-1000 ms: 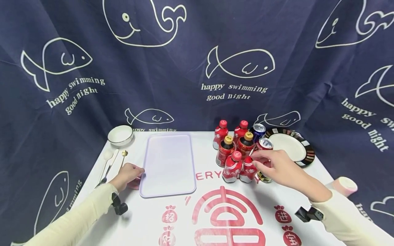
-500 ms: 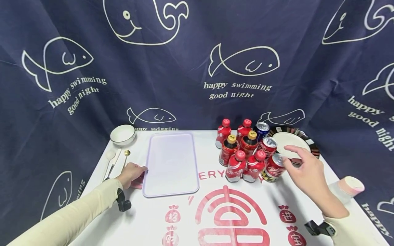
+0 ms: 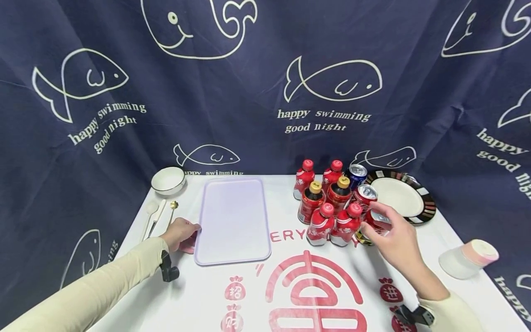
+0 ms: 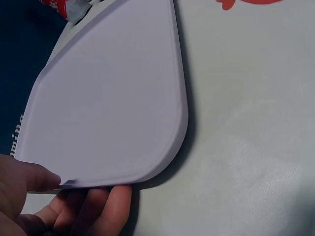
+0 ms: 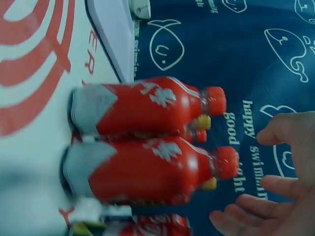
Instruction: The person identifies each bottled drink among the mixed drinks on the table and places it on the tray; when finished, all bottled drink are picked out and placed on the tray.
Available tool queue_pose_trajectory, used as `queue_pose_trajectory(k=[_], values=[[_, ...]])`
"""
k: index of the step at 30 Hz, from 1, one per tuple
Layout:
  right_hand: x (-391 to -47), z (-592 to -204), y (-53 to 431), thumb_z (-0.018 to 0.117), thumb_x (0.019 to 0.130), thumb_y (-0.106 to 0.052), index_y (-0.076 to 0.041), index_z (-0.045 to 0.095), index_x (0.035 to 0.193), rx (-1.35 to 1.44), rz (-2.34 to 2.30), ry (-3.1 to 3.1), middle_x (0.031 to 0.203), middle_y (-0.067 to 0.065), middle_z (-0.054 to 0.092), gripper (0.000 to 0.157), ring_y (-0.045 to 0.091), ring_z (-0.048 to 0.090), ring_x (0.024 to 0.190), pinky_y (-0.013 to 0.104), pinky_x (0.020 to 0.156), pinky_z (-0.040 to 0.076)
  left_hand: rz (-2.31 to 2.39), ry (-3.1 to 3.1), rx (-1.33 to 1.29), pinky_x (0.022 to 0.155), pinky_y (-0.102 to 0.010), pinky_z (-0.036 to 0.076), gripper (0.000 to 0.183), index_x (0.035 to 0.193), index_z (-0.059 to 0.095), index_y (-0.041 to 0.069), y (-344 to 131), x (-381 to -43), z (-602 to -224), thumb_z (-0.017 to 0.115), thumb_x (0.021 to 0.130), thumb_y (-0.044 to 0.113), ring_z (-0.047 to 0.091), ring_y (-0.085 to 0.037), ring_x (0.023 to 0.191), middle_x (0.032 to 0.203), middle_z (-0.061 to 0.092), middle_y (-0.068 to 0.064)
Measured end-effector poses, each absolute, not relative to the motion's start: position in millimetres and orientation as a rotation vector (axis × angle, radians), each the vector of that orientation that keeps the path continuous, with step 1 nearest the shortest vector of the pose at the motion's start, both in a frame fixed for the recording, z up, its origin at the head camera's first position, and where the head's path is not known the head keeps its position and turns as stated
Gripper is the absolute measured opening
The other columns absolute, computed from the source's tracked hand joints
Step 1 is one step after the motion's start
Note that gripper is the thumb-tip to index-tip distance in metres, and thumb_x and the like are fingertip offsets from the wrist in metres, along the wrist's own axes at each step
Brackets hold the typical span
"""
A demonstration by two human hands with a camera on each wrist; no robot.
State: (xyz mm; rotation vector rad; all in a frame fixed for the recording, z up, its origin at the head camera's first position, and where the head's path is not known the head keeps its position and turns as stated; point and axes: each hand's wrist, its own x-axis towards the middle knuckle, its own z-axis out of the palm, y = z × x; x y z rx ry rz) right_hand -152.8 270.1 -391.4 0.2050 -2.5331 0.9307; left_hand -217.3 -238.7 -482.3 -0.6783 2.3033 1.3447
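Presently, left hand [image 3: 181, 234] pinches lilac tray [image 3: 234, 221]; right hand [image 3: 397, 237], fingers [image 5: 281, 189] parted, near Coca-Cola can [image 5: 165, 227], gripping nothing. Six bottles [image 3: 346, 226] already stand grouped, none lifted.

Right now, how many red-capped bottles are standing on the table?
4. Behind the two yellow-capped bottles stand a back-left bottle and a back-right bottle; in front of them, a front-left bottle and a front-right bottle. Another may be hidden.
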Motion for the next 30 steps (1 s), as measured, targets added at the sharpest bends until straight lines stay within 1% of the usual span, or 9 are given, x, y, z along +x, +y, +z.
queue_pose_trajectory(k=[3,6,8,11,15,18,24,27,30], values=[[-157,-398,263,0.074,0.076,-0.023,-0.006,0.049,0.127,0.169,0.940,-2.562,0.117,0.016,0.058,0.058,0.029,0.059,0.098,0.013,0.073,0.047,1.365,2.280,-0.657,0.053,-0.036,0.058,0.019,0.086,0.054,-0.002,-237,-217,-481,0.056,0.088,0.016,0.056,-0.015,0.052,0.066,0.057,-0.009],[-159,-408,257,0.074,0.076,-0.025,-0.007,0.045,0.130,0.145,0.929,-2.579,0.116,0.017,0.058,0.063,0.029,0.055,0.098,0.025,0.071,0.043,1.384,2.265,-0.642,0.052,-0.036,0.058,0.020,0.086,0.055,-0.003,-236,-217,-482,0.055,0.089,0.017,0.057,-0.015,0.051,0.065,0.058,-0.009],[-161,-415,253,0.074,0.075,-0.024,-0.008,0.044,0.130,0.125,0.958,-2.566,0.115,0.016,0.058,0.065,0.029,0.056,0.099,0.023,0.072,0.045,1.395,2.259,-0.655,0.052,-0.037,0.058,0.019,0.086,0.055,-0.002,-236,-216,-482,0.056,0.088,0.017,0.057,-0.015,0.051,0.065,0.058,-0.009],[-164,-426,247,0.076,0.074,-0.020,-0.008,0.043,0.131,0.072,1.052,-2.511,0.119,0.015,0.056,0.067,0.028,0.056,0.104,0.013,0.079,0.047,1.407,2.250,-0.653,0.053,-0.036,0.058,0.019,0.087,0.054,-0.002,-237,-215,-480,0.055,0.088,0.017,0.057,-0.015,0.052,0.066,0.058,-0.009],[-170,-441,242,0.077,0.072,-0.013,-0.008,0.037,0.134,0.017,1.161,-2.435,0.123,0.017,0.054,0.074,0.028,0.053,0.110,0.004,0.086,0.041,1.411,2.235,-0.654,0.053,-0.036,0.058,0.018,0.085,0.054,-0.002,-236,-213,-478,0.053,0.087,0.015,0.057,-0.015,0.050,0.064,0.058,-0.008],[-173,-452,239,0.078,0.070,-0.010,-0.008,0.035,0.135,-0.001,1.173,-2.418,0.120,0.016,0.055,0.077,0.025,0.054,0.105,-0.002,0.080,0.038,1.415,2.224,-0.660,0.053,-0.037,0.058,0.018,0.084,0.054,-0.003,-236,-213,-478,0.053,0.086,0.015,0.057,-0.014,0.049,0.062,0.057,-0.008],[-182,-470,237,0.078,0.067,-0.003,-0.009,0.039,0.132,-0.002,1.195,-2.333,0.115,0.010,0.056,0.077,0.004,0.052,0.092,0.001,0.070,0.045,1.431,2.220,-0.681,0.051,-0.038,0.058,0.019,0.085,0.054,-0.003,-238,-219,-484,0.055,0.086,0.016,0.056,-0.015,0.049,0.061,0.057,-0.008],[-184,-473,237,0.079,0.065,-0.003,-0.009,0.043,0.130,0.004,1.201,-2.287,0.112,0.010,0.058,0.075,-0.004,0.049,0.091,0.000,0.071,0.044,1.424,2.221,-0.688,0.050,-0.038,0.058,0.019,0.085,0.055,-0.003,-239,-220,-483,0.056,0.086,0.016,0.056,-0.015,0.048,0.061,0.057,-0.008],[-181,-471,238,0.081,0.063,-0.004,-0.010,0.045,0.129,-0.012,1.196,-2.279,0.110,0.011,0.059,0.075,-0.007,0.048,0.091,-0.001,0.073,0.041,1.412,2.219,-0.692,0.051,-0.038,0.058,0.020,0.086,0.055,-0.003,-240,-219,-481,0.056,0.086,0.016,0.055,-0.015,0.047,0.060,0.056,-0.008]])
